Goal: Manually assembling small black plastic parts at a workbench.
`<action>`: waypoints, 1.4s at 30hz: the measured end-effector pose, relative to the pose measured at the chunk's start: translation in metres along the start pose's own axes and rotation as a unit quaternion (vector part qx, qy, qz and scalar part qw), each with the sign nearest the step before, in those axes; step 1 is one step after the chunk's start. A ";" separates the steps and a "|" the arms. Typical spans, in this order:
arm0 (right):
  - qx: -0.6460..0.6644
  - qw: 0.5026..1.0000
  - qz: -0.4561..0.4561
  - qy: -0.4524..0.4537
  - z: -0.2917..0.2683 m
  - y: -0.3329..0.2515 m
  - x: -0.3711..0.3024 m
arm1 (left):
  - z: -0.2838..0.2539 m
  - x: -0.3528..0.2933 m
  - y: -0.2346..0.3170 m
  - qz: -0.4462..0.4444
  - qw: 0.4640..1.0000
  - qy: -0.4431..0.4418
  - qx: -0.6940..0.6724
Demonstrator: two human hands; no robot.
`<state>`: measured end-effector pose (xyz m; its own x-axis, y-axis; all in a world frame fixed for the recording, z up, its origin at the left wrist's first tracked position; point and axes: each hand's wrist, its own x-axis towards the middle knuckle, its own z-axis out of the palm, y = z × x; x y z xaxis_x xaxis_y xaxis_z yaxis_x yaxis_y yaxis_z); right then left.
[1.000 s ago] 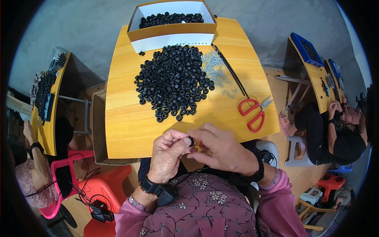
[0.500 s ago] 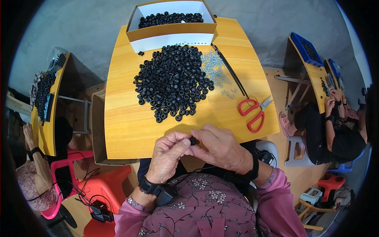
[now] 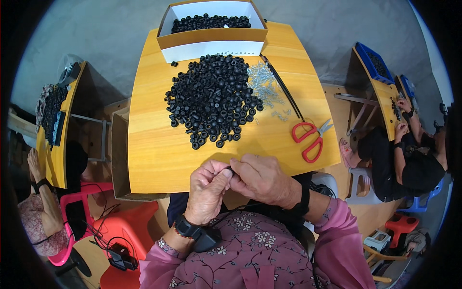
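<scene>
Just off the table's near edge, my left hand (image 3: pixel 207 190) and my right hand (image 3: pixel 263 179) meet. Thumbs and fingers of both pinch a small black rubber part (image 3: pixel 230 169), which they mostly cover. Beyond them a heap of small black rubber parts (image 3: pixel 209 98), many ring- or cap-shaped, spreads over the wooden table (image 3: pixel 151 139). Small silvery metal pieces (image 3: pixel 263 83) lie along the heap's right side. Right of those rest two thin black rods (image 3: pixel 283 87) and red-handled scissors (image 3: pixel 310 139) with the blades pointing away to the right.
A white and brown box (image 3: pixel 211 43) of black parts stands at the table's far edge. On the right a co-worker (image 3: pixel 418 164) sits at another table with a blue tray (image 3: pixel 373 62). Another person's arm (image 3: pixel 48 212) shows at left, near a red chair (image 3: pixel 127 241).
My right fingers have closed further over the black part, hiding more of it. The view has shifted slightly. Nothing on the table has visibly moved.
</scene>
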<state>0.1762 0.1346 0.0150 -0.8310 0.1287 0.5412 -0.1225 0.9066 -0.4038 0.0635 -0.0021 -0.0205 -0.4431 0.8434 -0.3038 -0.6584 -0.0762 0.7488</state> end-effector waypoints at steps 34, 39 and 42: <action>0.385 0.884 0.260 -0.047 -0.011 0.014 -0.001 | -0.002 0.008 0.004 -0.018 0.993 -0.098 -0.057; 0.470 0.812 0.346 -0.017 -0.009 0.010 -0.001 | -0.010 0.010 0.005 0.003 0.992 -0.104 -0.066; 0.501 0.779 0.377 0.002 -0.007 0.011 -0.004 | -0.010 0.010 0.006 0.008 0.992 -0.103 -0.066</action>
<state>0.1819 0.1470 0.0141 -0.8706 0.4753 -0.1269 0.0358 -0.1960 -0.9799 0.0484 0.0008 -0.0249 -0.3288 0.9316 -0.1546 -0.7326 -0.1483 0.6643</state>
